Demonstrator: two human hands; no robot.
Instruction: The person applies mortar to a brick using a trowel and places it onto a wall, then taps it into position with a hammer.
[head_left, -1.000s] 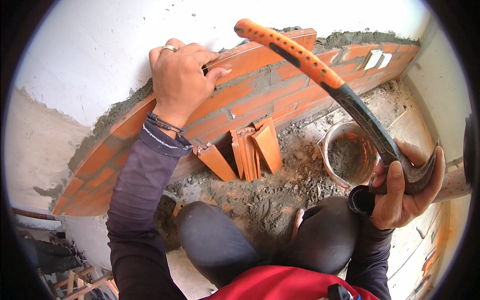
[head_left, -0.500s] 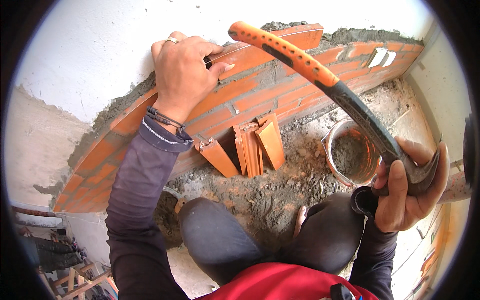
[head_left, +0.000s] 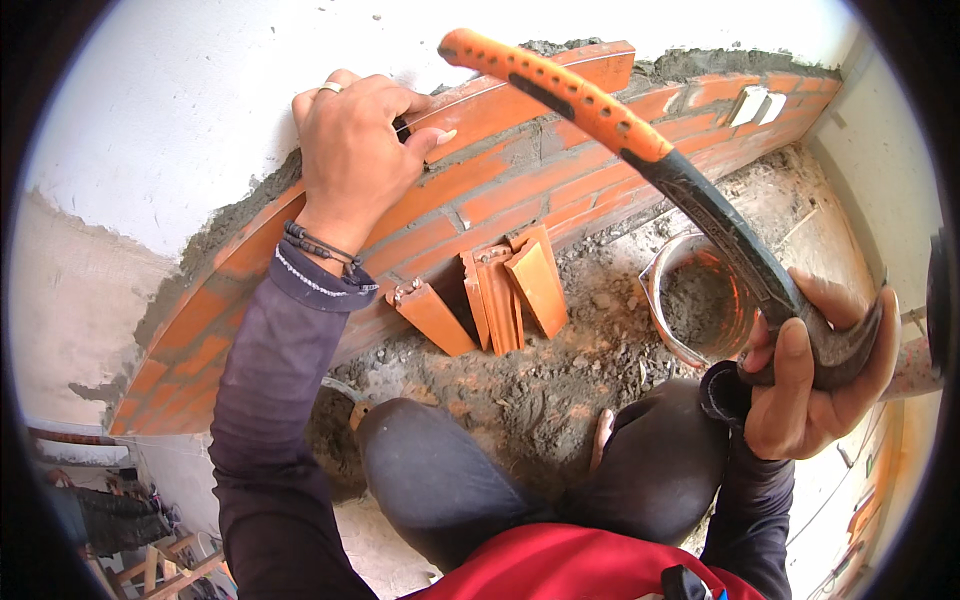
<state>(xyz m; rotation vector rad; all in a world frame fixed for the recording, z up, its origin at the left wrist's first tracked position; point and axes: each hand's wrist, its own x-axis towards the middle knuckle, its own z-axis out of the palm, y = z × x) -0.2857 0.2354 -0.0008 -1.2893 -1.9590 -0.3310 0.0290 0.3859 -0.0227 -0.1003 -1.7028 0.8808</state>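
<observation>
My right hand [head_left: 810,385] is wrapped around the head of a claw hammer [head_left: 690,190], at the right. The hammer's orange and black handle slants up to the left, its butt end over the top of the brick wall; I cannot tell whether it touches. My left hand [head_left: 360,150] pinches the left end of an orange brick [head_left: 540,90] on the top course, thumb on its front face and fingers over the top. A thin white string runs along that brick's upper edge. Grey mortar [head_left: 560,137] fills the joints below it.
Loose orange brick pieces [head_left: 495,295] lean at the wall's foot. A bucket of mortar [head_left: 655,290] stands right of them, and another container [head_left: 335,440] sits by my left knee. White wall plates [head_left: 748,105] are on the wall at right. Mortar crumbs cover the floor.
The hammer's handle end has shifted slightly left and up in the view. My left hand has kept its grip on the brick; the whole view has shifted slightly.
</observation>
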